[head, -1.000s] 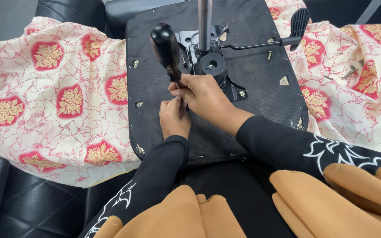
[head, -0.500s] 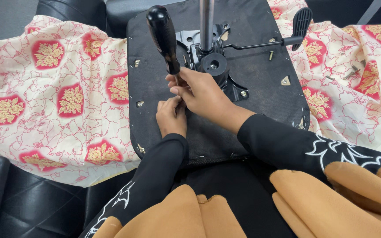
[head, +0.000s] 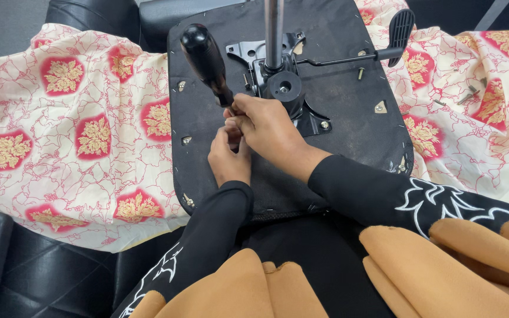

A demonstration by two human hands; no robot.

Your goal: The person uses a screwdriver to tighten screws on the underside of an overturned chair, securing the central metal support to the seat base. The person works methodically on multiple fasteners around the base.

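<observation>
A cream cloth with red and gold flower patches [head: 72, 147] covers most of the frame, spread over black padded furniture whose edges show at the top left and bottom left. On it, in the centre, lies the black underside of a chair seat [head: 349, 141], turned bottom up (small staples dot its rim). At the top middle of that panel sits a black metal mechanism plate [head: 284, 88] with a bright steel column [head: 274, 29] rising out of the frame, and a thin lever ending in a black paddle handle [head: 400, 28] reaches to the upper right.

Just left of the plate, a screwdriver with a thick black handle [head: 204, 59] stands tilted, its handle leaning to the upper left and its tip down at the panel, hidden by the hands. The right hand [head: 269, 126] comes in from the lower right in a black sleeve, fingers curled tight around the lower shaft of the tool. The left hand [head: 228, 159] lies just below it, touching it, fingers bent in towards the tip; whether they pinch anything cannot be told.

A few loose bolts [head: 472, 94] lie on the cloth at the right edge.
</observation>
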